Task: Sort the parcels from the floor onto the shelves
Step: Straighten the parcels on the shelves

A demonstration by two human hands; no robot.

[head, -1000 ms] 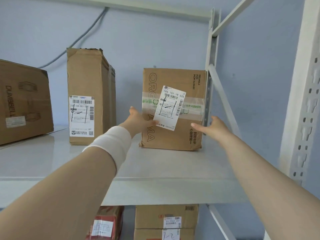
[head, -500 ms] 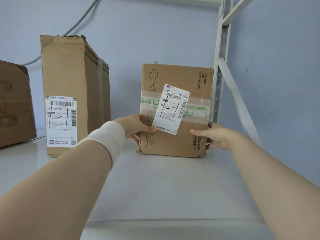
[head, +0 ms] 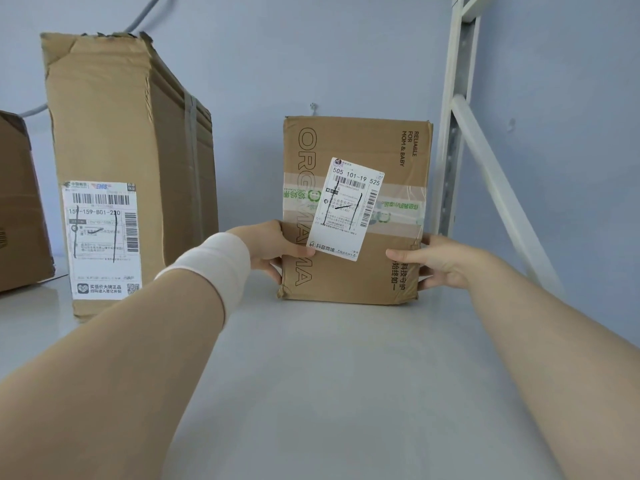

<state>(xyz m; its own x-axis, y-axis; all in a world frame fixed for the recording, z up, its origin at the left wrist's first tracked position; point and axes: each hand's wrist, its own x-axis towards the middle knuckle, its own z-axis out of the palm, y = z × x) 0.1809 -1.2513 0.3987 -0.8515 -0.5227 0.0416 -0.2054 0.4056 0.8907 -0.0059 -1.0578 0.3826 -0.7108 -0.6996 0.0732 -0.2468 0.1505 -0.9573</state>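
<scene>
A brown cardboard parcel (head: 377, 150) with a white shipping label stands upright on the grey shelf (head: 329, 375), near its back right corner. My left hand (head: 273, 247) grips the parcel's left edge, thumb on the front face and fingers curled round the side. My right hand (head: 440, 261) grips its right edge the same way, thumb laid across the front. The parcel's bottom edge rests on the shelf.
A taller, dented cardboard box (head: 121, 161) with a white label stands to the left. The corner of another box (head: 17, 209) shows at the far left. A white perforated upright (head: 453, 133) and slanted brace (head: 498, 188) close the shelf's right side.
The camera has come closer and looks further along the shelf. Both hands have closed round the parcel's lower sides; the parcel stands in about the same spot.
</scene>
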